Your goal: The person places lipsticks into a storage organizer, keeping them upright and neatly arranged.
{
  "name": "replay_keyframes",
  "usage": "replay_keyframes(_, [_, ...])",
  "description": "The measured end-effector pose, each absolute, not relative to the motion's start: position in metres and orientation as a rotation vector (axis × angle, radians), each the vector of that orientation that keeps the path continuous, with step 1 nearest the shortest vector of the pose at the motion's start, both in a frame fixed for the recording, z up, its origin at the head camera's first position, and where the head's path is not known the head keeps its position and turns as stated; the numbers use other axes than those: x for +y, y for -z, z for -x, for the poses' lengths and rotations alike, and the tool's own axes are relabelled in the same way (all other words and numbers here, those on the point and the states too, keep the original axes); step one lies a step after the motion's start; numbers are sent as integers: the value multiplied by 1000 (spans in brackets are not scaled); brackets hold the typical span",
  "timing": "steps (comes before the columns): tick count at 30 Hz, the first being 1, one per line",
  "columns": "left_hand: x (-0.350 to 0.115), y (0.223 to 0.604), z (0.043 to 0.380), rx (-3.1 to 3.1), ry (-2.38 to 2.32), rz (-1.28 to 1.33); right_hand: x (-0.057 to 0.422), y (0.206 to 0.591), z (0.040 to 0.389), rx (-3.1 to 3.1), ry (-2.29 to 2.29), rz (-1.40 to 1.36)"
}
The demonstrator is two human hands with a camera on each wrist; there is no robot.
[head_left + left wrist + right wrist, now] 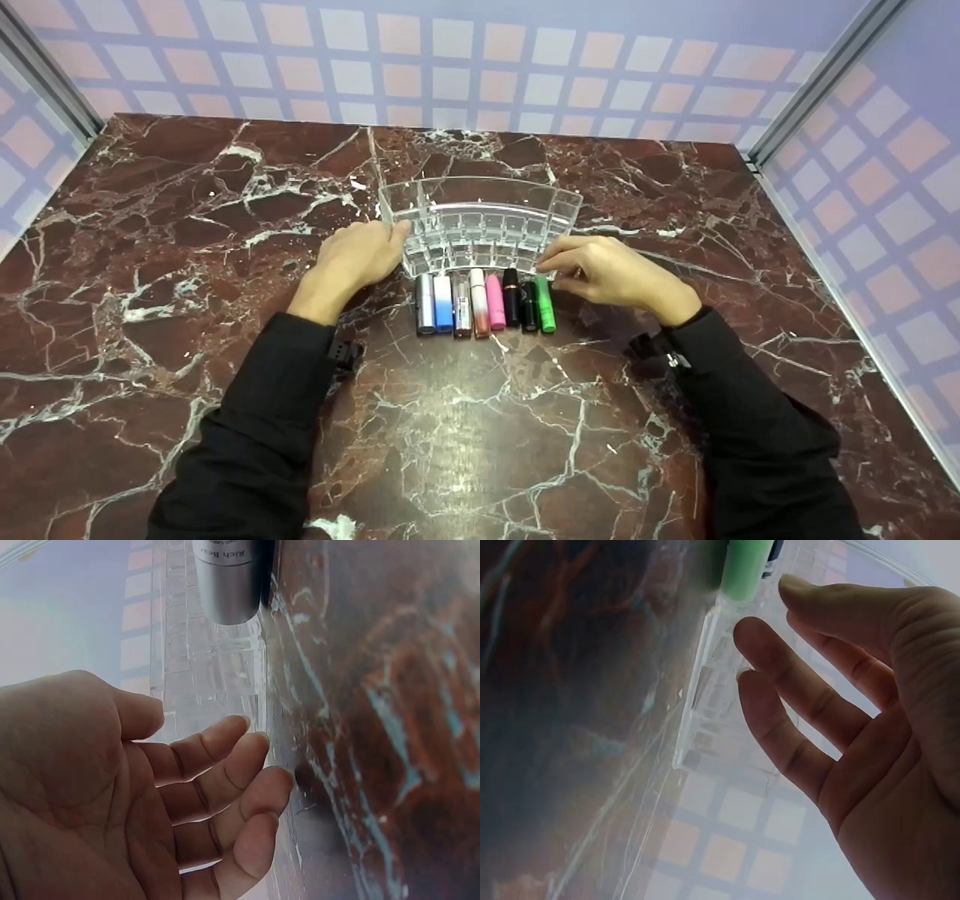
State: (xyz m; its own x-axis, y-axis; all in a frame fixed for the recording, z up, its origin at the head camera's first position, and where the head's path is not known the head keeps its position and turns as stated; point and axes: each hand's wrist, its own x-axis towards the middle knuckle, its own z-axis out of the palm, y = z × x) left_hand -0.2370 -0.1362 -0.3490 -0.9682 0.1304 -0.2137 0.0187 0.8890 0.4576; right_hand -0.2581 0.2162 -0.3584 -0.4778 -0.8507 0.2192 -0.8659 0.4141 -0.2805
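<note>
A clear acrylic cosmetics organizer (480, 202) with stepped compartments stands on the marble-patterned table. Directly in front of it several lipstick tubes lie side by side, from a silver tube (426, 304) and a white-and-blue tube (443, 304) through a pink tube (495, 301) to a green tube (544, 304) at the right end. My left hand (364, 251) is at the organizer's left side, its fingers loosely bent in the left wrist view. Beside the organizer's right front corner, close to the green tube, is my right hand (607, 271), fingers slightly bent and holding nothing.
Between the silver and green ends lie a patterned tube (462, 315), a white-and-brown tube (479, 304) and black tubes (511, 296). A checkered wall panel (480, 67) rises behind the table, with another panel (885, 195) along the right.
</note>
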Motion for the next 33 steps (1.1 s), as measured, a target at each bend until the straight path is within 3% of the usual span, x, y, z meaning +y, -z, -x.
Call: replay_keyframes(33, [-133, 353, 238, 2838, -654, -145, 215, 363, 256, -2727, -466, -1599])
